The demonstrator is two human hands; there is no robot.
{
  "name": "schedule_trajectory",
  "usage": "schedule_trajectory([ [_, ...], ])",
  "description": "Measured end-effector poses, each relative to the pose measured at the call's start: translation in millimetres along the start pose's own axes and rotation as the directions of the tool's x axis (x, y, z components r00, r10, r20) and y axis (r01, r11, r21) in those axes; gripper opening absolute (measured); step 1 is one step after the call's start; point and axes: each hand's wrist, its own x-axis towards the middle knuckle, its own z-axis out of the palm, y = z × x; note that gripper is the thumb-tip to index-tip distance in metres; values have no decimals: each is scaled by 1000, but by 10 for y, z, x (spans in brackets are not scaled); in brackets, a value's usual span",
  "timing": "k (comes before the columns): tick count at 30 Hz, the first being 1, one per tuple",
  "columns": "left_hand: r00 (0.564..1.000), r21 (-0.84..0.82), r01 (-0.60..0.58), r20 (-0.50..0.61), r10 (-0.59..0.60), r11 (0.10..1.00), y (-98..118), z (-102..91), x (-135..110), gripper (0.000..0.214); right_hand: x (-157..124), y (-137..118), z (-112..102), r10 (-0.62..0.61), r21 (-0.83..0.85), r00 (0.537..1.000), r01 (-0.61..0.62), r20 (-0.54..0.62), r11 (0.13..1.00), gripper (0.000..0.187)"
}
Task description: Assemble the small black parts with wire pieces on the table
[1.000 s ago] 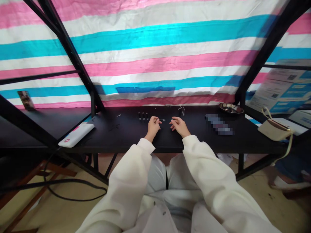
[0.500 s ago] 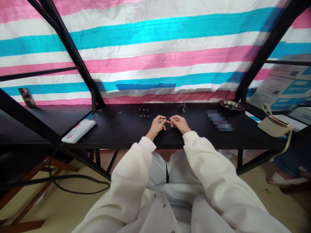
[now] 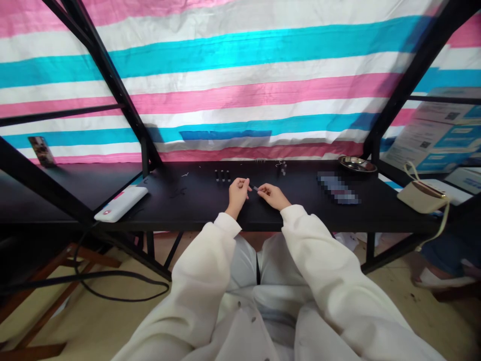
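Observation:
Between my hands, above the black table, is a small dark tube [image 3: 254, 187] with a greyish part toward its right end. It tilts down to the right. My right hand [image 3: 275, 196] pinches its lower right end between thumb and fingers. My left hand [image 3: 238, 194] is closed at the upper left end, its fingertips covering that end. Just beyond my left hand, three short black tubes with pale ends [image 3: 223, 176] form a row. Further right, several small dark and greyish pieces [image 3: 283, 169] are grouped together, too small to make out.
On the black table [image 3: 195, 205], small coil-like pieces [image 3: 260, 160] lie along the back edge. A shiny metal dish [image 3: 357, 164] and a blurred bluish item [image 3: 338, 188] are at right, near a beige bag [image 3: 423, 195]. A white power bank-like box [image 3: 122, 203] sits at left.
My hands have moved slightly apart and left. The tube, mostly hidden by the fingers before, now shows between them at a downward slant to the right.

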Motion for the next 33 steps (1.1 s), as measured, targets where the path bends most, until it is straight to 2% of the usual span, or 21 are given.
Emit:
schedule_trajectory([
  [3, 999, 11, -11, -40, 11, 1000, 0, -11, 2, 28, -14, -24, -29, -114, -197, 992, 103, -46, 975, 14],
  [6, 1000, -12, 7, -11, -7, 1000, -16, -11, 7, 27, -16, -52, -74, -159, -235, 974, 119, -159, 965, 14],
  [9, 997, -37, 38, 74, -35, 999, -25, -2, 8, 28, -17, -75, -98, -136, -161, 958, 97, -253, 982, 20],
  [13, 996, -39, 72, 60, -70, 997, -23, 8, 7, 29, -12, -91, -104, -25, 6, 949, 29, -315, 1000, 30],
  [15, 991, -38, 106, 89, -102, 994, -20, 12, 5, 30, -4, -92, -104, 16, 91, 945, 15, -328, 996, 34],
  [17, 975, -59, 144, 177, -132, 988, -14, 16, -1, 32, 6, -88, -101, 34, 157, 953, 14, -301, 987, 37],
  [21, 929, -128, 191, 344, -137, 973, 13, 16, -18, 36, 18, -65, -76, 30, 219, 985, 7, -169, 976, 37],
  [27, 917, -172, 220, 373, -143, 960, 48, 6, -29, 36, 16, -19, -39, 33, 239, 996, -12, -84, 971, 34],
  [33, 877, -195, 335, 423, -229, 922, 86, 0, -44, 33, -12, -30, -33, 69, 195, 997, -74, 33, 978, 36],
])
